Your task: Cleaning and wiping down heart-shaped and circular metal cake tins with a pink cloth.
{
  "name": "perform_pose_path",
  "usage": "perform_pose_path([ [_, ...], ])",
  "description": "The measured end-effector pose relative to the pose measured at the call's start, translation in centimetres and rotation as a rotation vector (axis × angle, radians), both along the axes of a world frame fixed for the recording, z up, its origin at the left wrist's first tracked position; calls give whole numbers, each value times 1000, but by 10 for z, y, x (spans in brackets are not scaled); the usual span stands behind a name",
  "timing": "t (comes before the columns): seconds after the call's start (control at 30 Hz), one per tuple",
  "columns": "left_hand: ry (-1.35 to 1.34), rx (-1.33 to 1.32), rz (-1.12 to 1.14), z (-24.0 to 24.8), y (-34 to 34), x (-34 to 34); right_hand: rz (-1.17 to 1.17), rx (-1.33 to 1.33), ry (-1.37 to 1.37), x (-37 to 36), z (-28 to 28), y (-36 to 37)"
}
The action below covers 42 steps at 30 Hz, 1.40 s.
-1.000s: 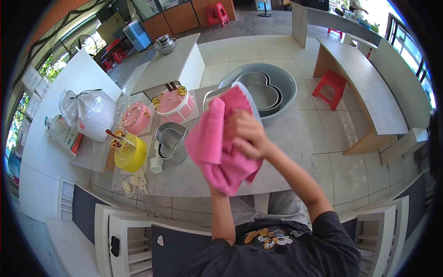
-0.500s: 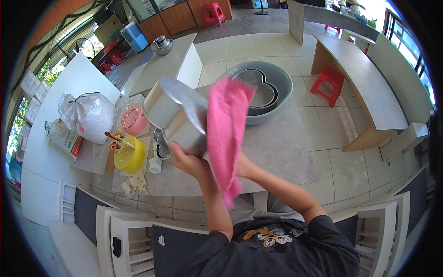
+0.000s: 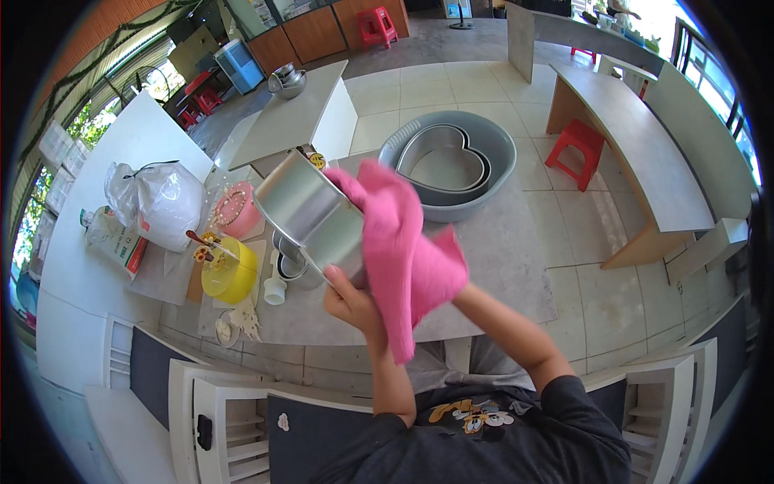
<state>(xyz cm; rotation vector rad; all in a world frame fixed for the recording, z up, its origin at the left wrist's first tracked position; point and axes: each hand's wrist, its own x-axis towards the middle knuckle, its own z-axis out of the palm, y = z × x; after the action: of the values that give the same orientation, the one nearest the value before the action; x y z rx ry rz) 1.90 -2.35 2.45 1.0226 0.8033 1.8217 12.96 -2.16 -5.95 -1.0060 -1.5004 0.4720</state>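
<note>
A metal heart-shaped cake pan (image 3: 302,202) is tilted up above the table, its outer wall facing me. My left hand (image 3: 352,306) is closed on the pan's lower edge, thumb showing at the rim. Across the pan's right side lies a pink cloth (image 3: 407,258). My right hand (image 3: 464,294) is under this cloth, pressing it against the pan; its fingers are hidden. Below the held pan, smaller metal pans (image 3: 294,266) stand on the table beside a white cup (image 3: 274,292).
A grey basin (image 3: 501,173) with nested heart-shaped pans (image 3: 442,161) stands at the table's far side. To the left are a yellow cake (image 3: 230,274), a pink cake (image 3: 235,206) and tied plastic bags (image 3: 165,206). A red stool (image 3: 576,153) stands on the floor at right.
The pan has turned in my left hand, showing more of its side wall. My right hand and the cloth have shifted right and lower, and the cloth now spreads wider.
</note>
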Motion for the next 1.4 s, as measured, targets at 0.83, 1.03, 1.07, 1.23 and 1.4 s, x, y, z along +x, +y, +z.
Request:
perform_pose_path([
  [0.83, 50, 39, -56, 35, -5, -8, -401, 361, -271, -29, 65, -43],
  [1.03, -369, -251, -383, 29, 10, -17, -392, 338, -271, 15, 64, -50],
  [1.07, -370, -253, -387, 23, 14, -16, -397, 336, -274, 29, 72, -29],
  [1.23, -316, -206, -719, -16, 17, -19, -416, 328, -286, 77, 98, -4],
  [1.4, -518, -118, -600, -15, 25, -21, -423, 350, -312, 43, 86, -25],
])
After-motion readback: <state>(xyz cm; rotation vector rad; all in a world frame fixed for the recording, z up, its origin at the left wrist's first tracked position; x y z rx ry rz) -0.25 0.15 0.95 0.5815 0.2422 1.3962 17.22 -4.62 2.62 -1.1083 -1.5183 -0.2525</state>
